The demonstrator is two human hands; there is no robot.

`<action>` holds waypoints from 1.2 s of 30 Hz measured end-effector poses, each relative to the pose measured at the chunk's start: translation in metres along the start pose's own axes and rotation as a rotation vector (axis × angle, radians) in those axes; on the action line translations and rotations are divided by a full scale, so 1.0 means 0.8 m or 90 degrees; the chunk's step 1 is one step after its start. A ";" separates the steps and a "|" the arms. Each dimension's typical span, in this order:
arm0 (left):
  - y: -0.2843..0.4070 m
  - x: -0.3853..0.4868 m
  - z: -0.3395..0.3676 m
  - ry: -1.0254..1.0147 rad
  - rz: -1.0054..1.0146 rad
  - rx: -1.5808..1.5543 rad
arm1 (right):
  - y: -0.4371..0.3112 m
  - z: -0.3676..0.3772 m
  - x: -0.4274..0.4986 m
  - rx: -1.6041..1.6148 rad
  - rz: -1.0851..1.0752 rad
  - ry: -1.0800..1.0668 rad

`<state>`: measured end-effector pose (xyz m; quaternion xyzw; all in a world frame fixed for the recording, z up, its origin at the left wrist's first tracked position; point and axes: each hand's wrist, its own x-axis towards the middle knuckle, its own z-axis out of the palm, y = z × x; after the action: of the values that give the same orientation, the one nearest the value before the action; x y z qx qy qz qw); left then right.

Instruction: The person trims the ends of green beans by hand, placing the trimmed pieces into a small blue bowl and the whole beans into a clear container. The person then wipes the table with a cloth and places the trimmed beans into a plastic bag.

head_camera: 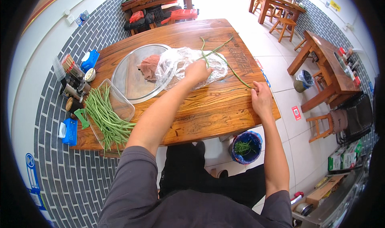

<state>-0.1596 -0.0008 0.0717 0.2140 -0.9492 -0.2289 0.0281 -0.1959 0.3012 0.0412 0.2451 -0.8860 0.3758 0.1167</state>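
Observation:
My left hand [198, 72] reaches over a crumpled clear plastic bag [177, 61], its fingers curled down at the end of a long green bean [203, 44]. Whether those fingers grip the bean or the bag is hidden. Another long bean [222, 44] crosses that one on the bag. At the table's right edge, my right hand [261, 97] pinches the near end of a third long bean [234, 71], which slants away to the bag. Left of my left arm, a heap of long beans [106, 113] fills and overhangs a clear plastic tray [127, 106].
On the wooden table [192, 116] lie a round clear tray [124, 77] and a brownish-pink cloth [149, 66]. Chopstick holders [72, 66] and tissue boxes [90, 59] line the brick wall. Below the near edge stands a lined bin [255, 139] holding green scraps [243, 147].

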 end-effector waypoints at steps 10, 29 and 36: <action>-0.008 0.005 0.014 0.044 0.028 0.036 | 0.028 0.037 0.022 -0.011 0.035 0.040; 0.046 -0.161 0.033 -0.295 0.022 -0.377 | -0.096 -0.007 -0.183 0.776 0.364 -0.016; 0.046 -0.248 0.066 -0.271 -0.181 -1.056 | -0.115 -0.015 -0.281 0.924 0.477 -0.220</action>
<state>-0.0018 0.1343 0.0496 0.1938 -0.4250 -0.8836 -0.0322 0.0439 0.3328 0.0171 0.0024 -0.4522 0.8243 -0.3406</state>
